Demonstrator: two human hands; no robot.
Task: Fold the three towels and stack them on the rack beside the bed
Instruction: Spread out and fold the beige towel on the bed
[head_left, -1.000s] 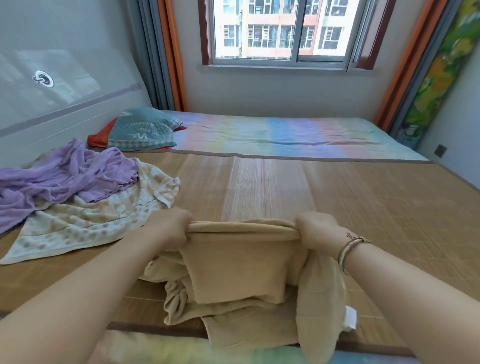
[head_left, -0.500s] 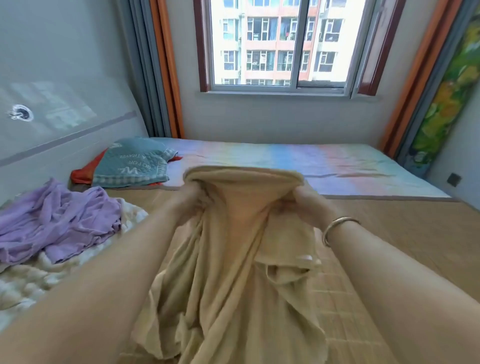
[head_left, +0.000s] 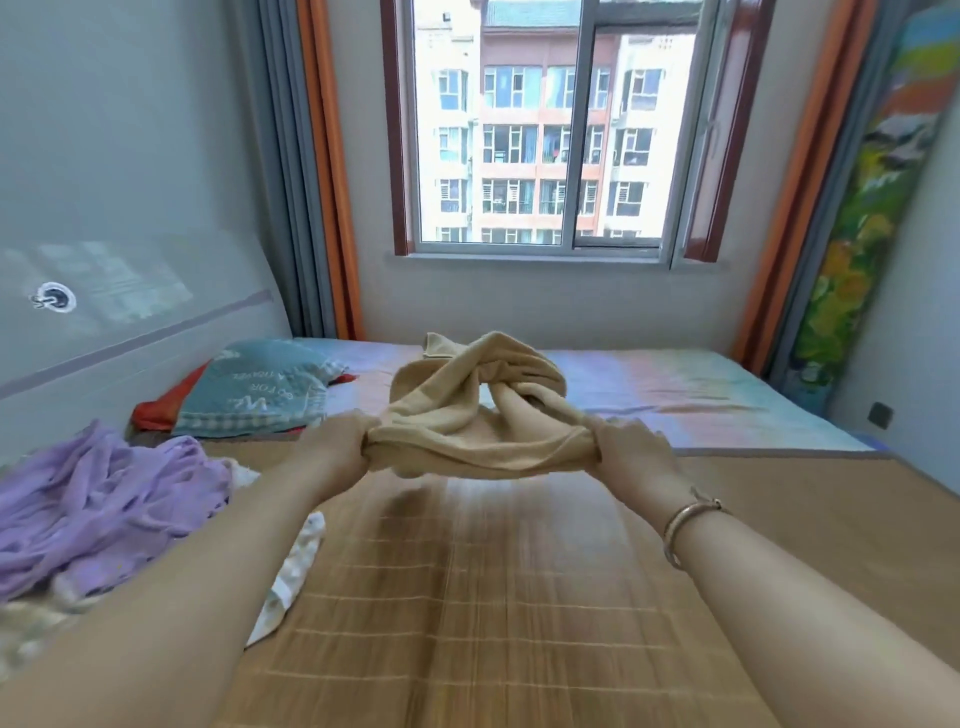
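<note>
Left hand (head_left: 337, 447): arm outstretched, fist gripping the beige towel's (head_left: 478, 415) left end.
Right hand (head_left: 631, 457): arm outstretched, bracelet (head_left: 688, 522) on the wrist, clamped on the right end.
Beige towel: held in the air above the bed (head_left: 519, 597), long axis left-right, rest billowing away toward the window (head_left: 545, 130).
Purple towel (head_left: 98, 504): crumpled at the bed's left edge, on a spotted towel (head_left: 291, 577).

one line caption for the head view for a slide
Both hands, left hand and right hand, grip a bunched tan towel in the air above the bamboo mat.
</note>
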